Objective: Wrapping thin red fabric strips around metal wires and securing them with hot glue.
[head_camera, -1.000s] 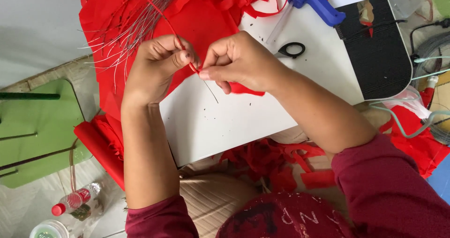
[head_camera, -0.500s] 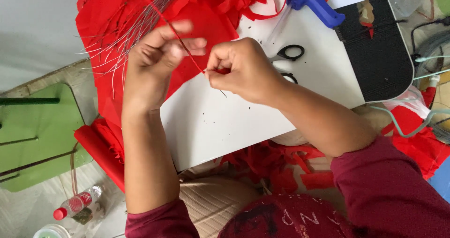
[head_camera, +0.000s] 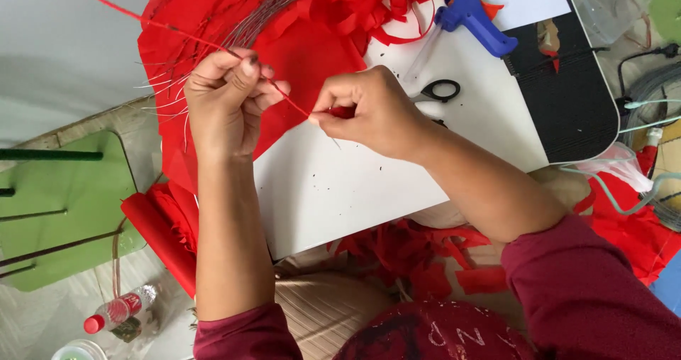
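Left hand (head_camera: 227, 101) and right hand (head_camera: 369, 112) both pinched shut on a thin red-wrapped wire (head_camera: 170, 30) above the white board (head_camera: 333, 190), right possibly also holding red paper; scissors (head_camera: 436, 90) just right.

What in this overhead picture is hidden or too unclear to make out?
- Head view: the far end of the red-wrapped wire runs off the top-left edge.
- The scissors: blades hidden behind the right hand.
- What the right hand's fingertips pinch is covered by the fingers.
- The left hand hides the wire where it passes through.
- The blue glue gun is cut off by the top edge.
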